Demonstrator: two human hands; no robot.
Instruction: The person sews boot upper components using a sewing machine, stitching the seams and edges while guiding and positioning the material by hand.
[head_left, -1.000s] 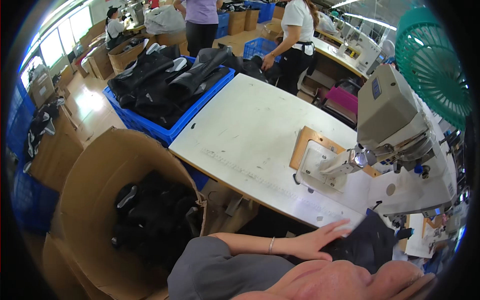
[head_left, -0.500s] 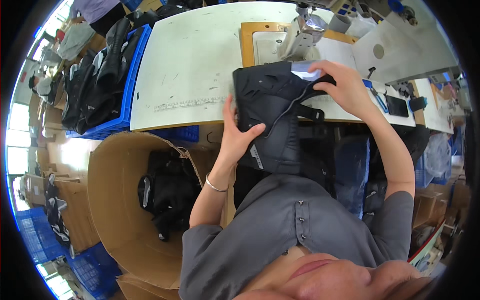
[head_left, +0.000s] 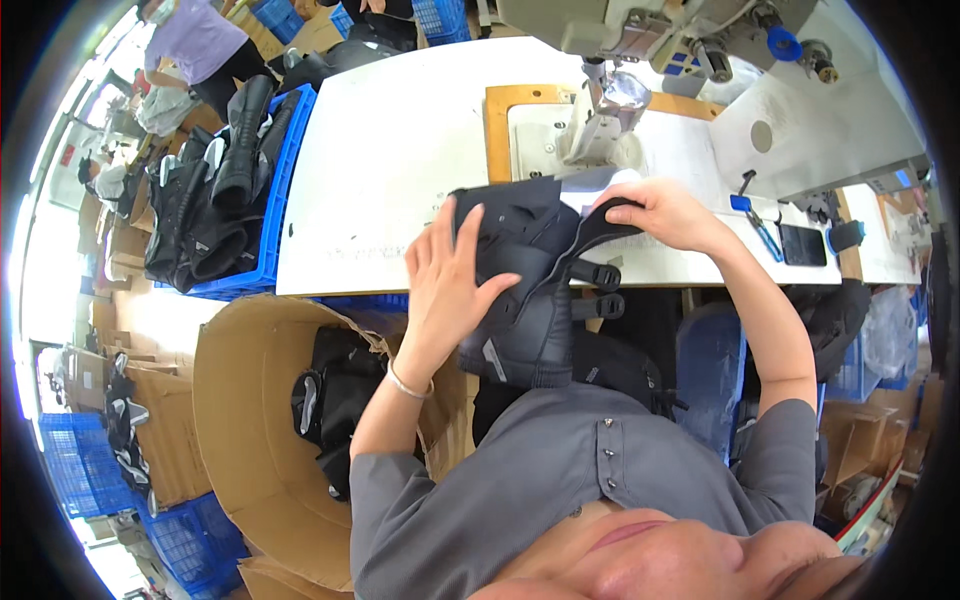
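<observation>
A black, boot-shaped piece of padded material is held in front of the grey-shirted torso, its far part above the white tabletop and its near part carried past the table's near edge. By the left hand, its left side is touched with fingers spread wide, the thumb laid across its face. By the right hand, a thick black flap at its far right edge is pinched between thumb and fingers. Two black buckled straps are pointed right, below that flap. Whether the tabletop is touched by the piece cannot quite be told from this angle.

Beyond the piece, little room is left before the pale metal arm of a sewing machine, set within a light-brown wooden frame. More room is given on the left, where a stretch of white surface is bounded by a blue plastic crate heaped with black pieces. Near left, below the edge, a brown cardboard box is placed. On the right, blue-handled pliers and a flat dark rectangular device are laid near the edge.
</observation>
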